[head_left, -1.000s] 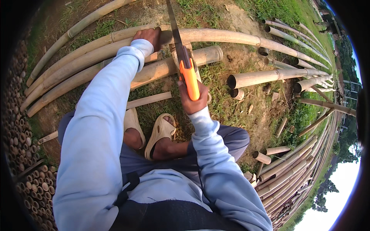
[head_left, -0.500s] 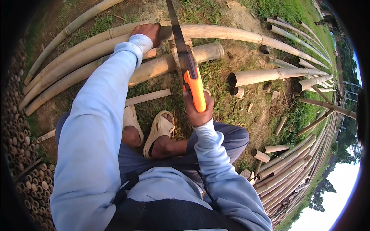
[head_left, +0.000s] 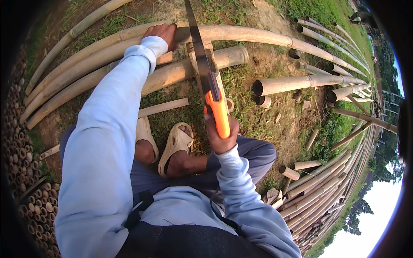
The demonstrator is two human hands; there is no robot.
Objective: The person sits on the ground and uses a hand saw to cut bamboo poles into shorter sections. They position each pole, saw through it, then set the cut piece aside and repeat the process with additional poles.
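Note:
A hand saw (head_left: 217, 105) with an orange handle and a dark blade is gripped in my right hand (head_left: 222, 133). Its blade (head_left: 196, 38) lies across a long bamboo pole (head_left: 245, 33), which runs from left to right ahead of me. Just left of the blade, my left hand (head_left: 161, 34) is wrapped over the pole. Under the pole, next to the blade, is a wooden support (head_left: 208, 56). A thicker bamboo piece (head_left: 232, 57) lies crosswise on the near side. How deep the blade sits in the pole I cannot tell.
Several bamboo poles (head_left: 71, 79) lie at the left, near a stack of cut bamboo pieces (head_left: 41, 202). Cut poles (head_left: 292, 84) and a long bamboo pile (head_left: 318, 189) lie at the right. A flat bamboo strip (head_left: 163, 107) rests by my sandals (head_left: 176, 144).
My right hand has drawn the saw back toward me, so its handle sits lower. My left hand keeps its hold on the pole.

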